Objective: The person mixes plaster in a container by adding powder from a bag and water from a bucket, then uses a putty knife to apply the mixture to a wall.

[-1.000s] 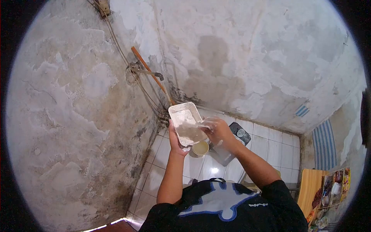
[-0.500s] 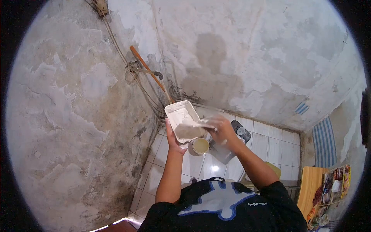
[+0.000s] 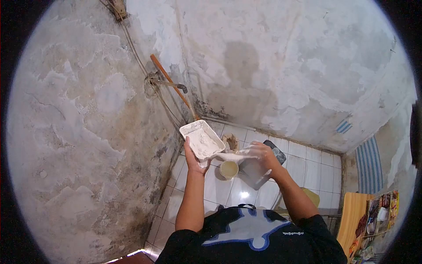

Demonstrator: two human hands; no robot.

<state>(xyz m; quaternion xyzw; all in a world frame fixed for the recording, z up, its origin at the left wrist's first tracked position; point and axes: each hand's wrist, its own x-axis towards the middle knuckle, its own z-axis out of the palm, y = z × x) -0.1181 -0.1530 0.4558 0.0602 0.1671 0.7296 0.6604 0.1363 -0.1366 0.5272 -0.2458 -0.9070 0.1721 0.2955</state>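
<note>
My left hand (image 3: pixel 196 164) grips a white rectangular tray (image 3: pixel 185 129) from below and the side, with its thumb along the outer wall. White putty-like paste (image 3: pixel 202 140) coats the inside of the tray. My right hand (image 3: pixel 264 159) is closed around a scraper (image 3: pixel 233 156) smeared with white paste. Motion blurs the tool, and its blade end lies right at the tray's right edge. White smears show on the fingers of the right hand. Just below the scraper on the floor stands a small tub (image 3: pixel 229 170) of cloudy liquid.
A dark grey container (image 3: pixel 256 175) is on the tiled floor (image 3: pixel 216 187) under my right hand. An orange-brown pole (image 3: pixel 165 74) leans into the corner near a wall pipe (image 3: pixel 174 85). Patchy walls stand left and ahead. At right are a striped cloth (image 3: pixel 368 163) and a wooden board (image 3: pixel 351 210).
The scraper has moved from over the paste in the tray to the tray's right edge. The tray has shifted slightly left and down, and my right hand slightly right and down.
</note>
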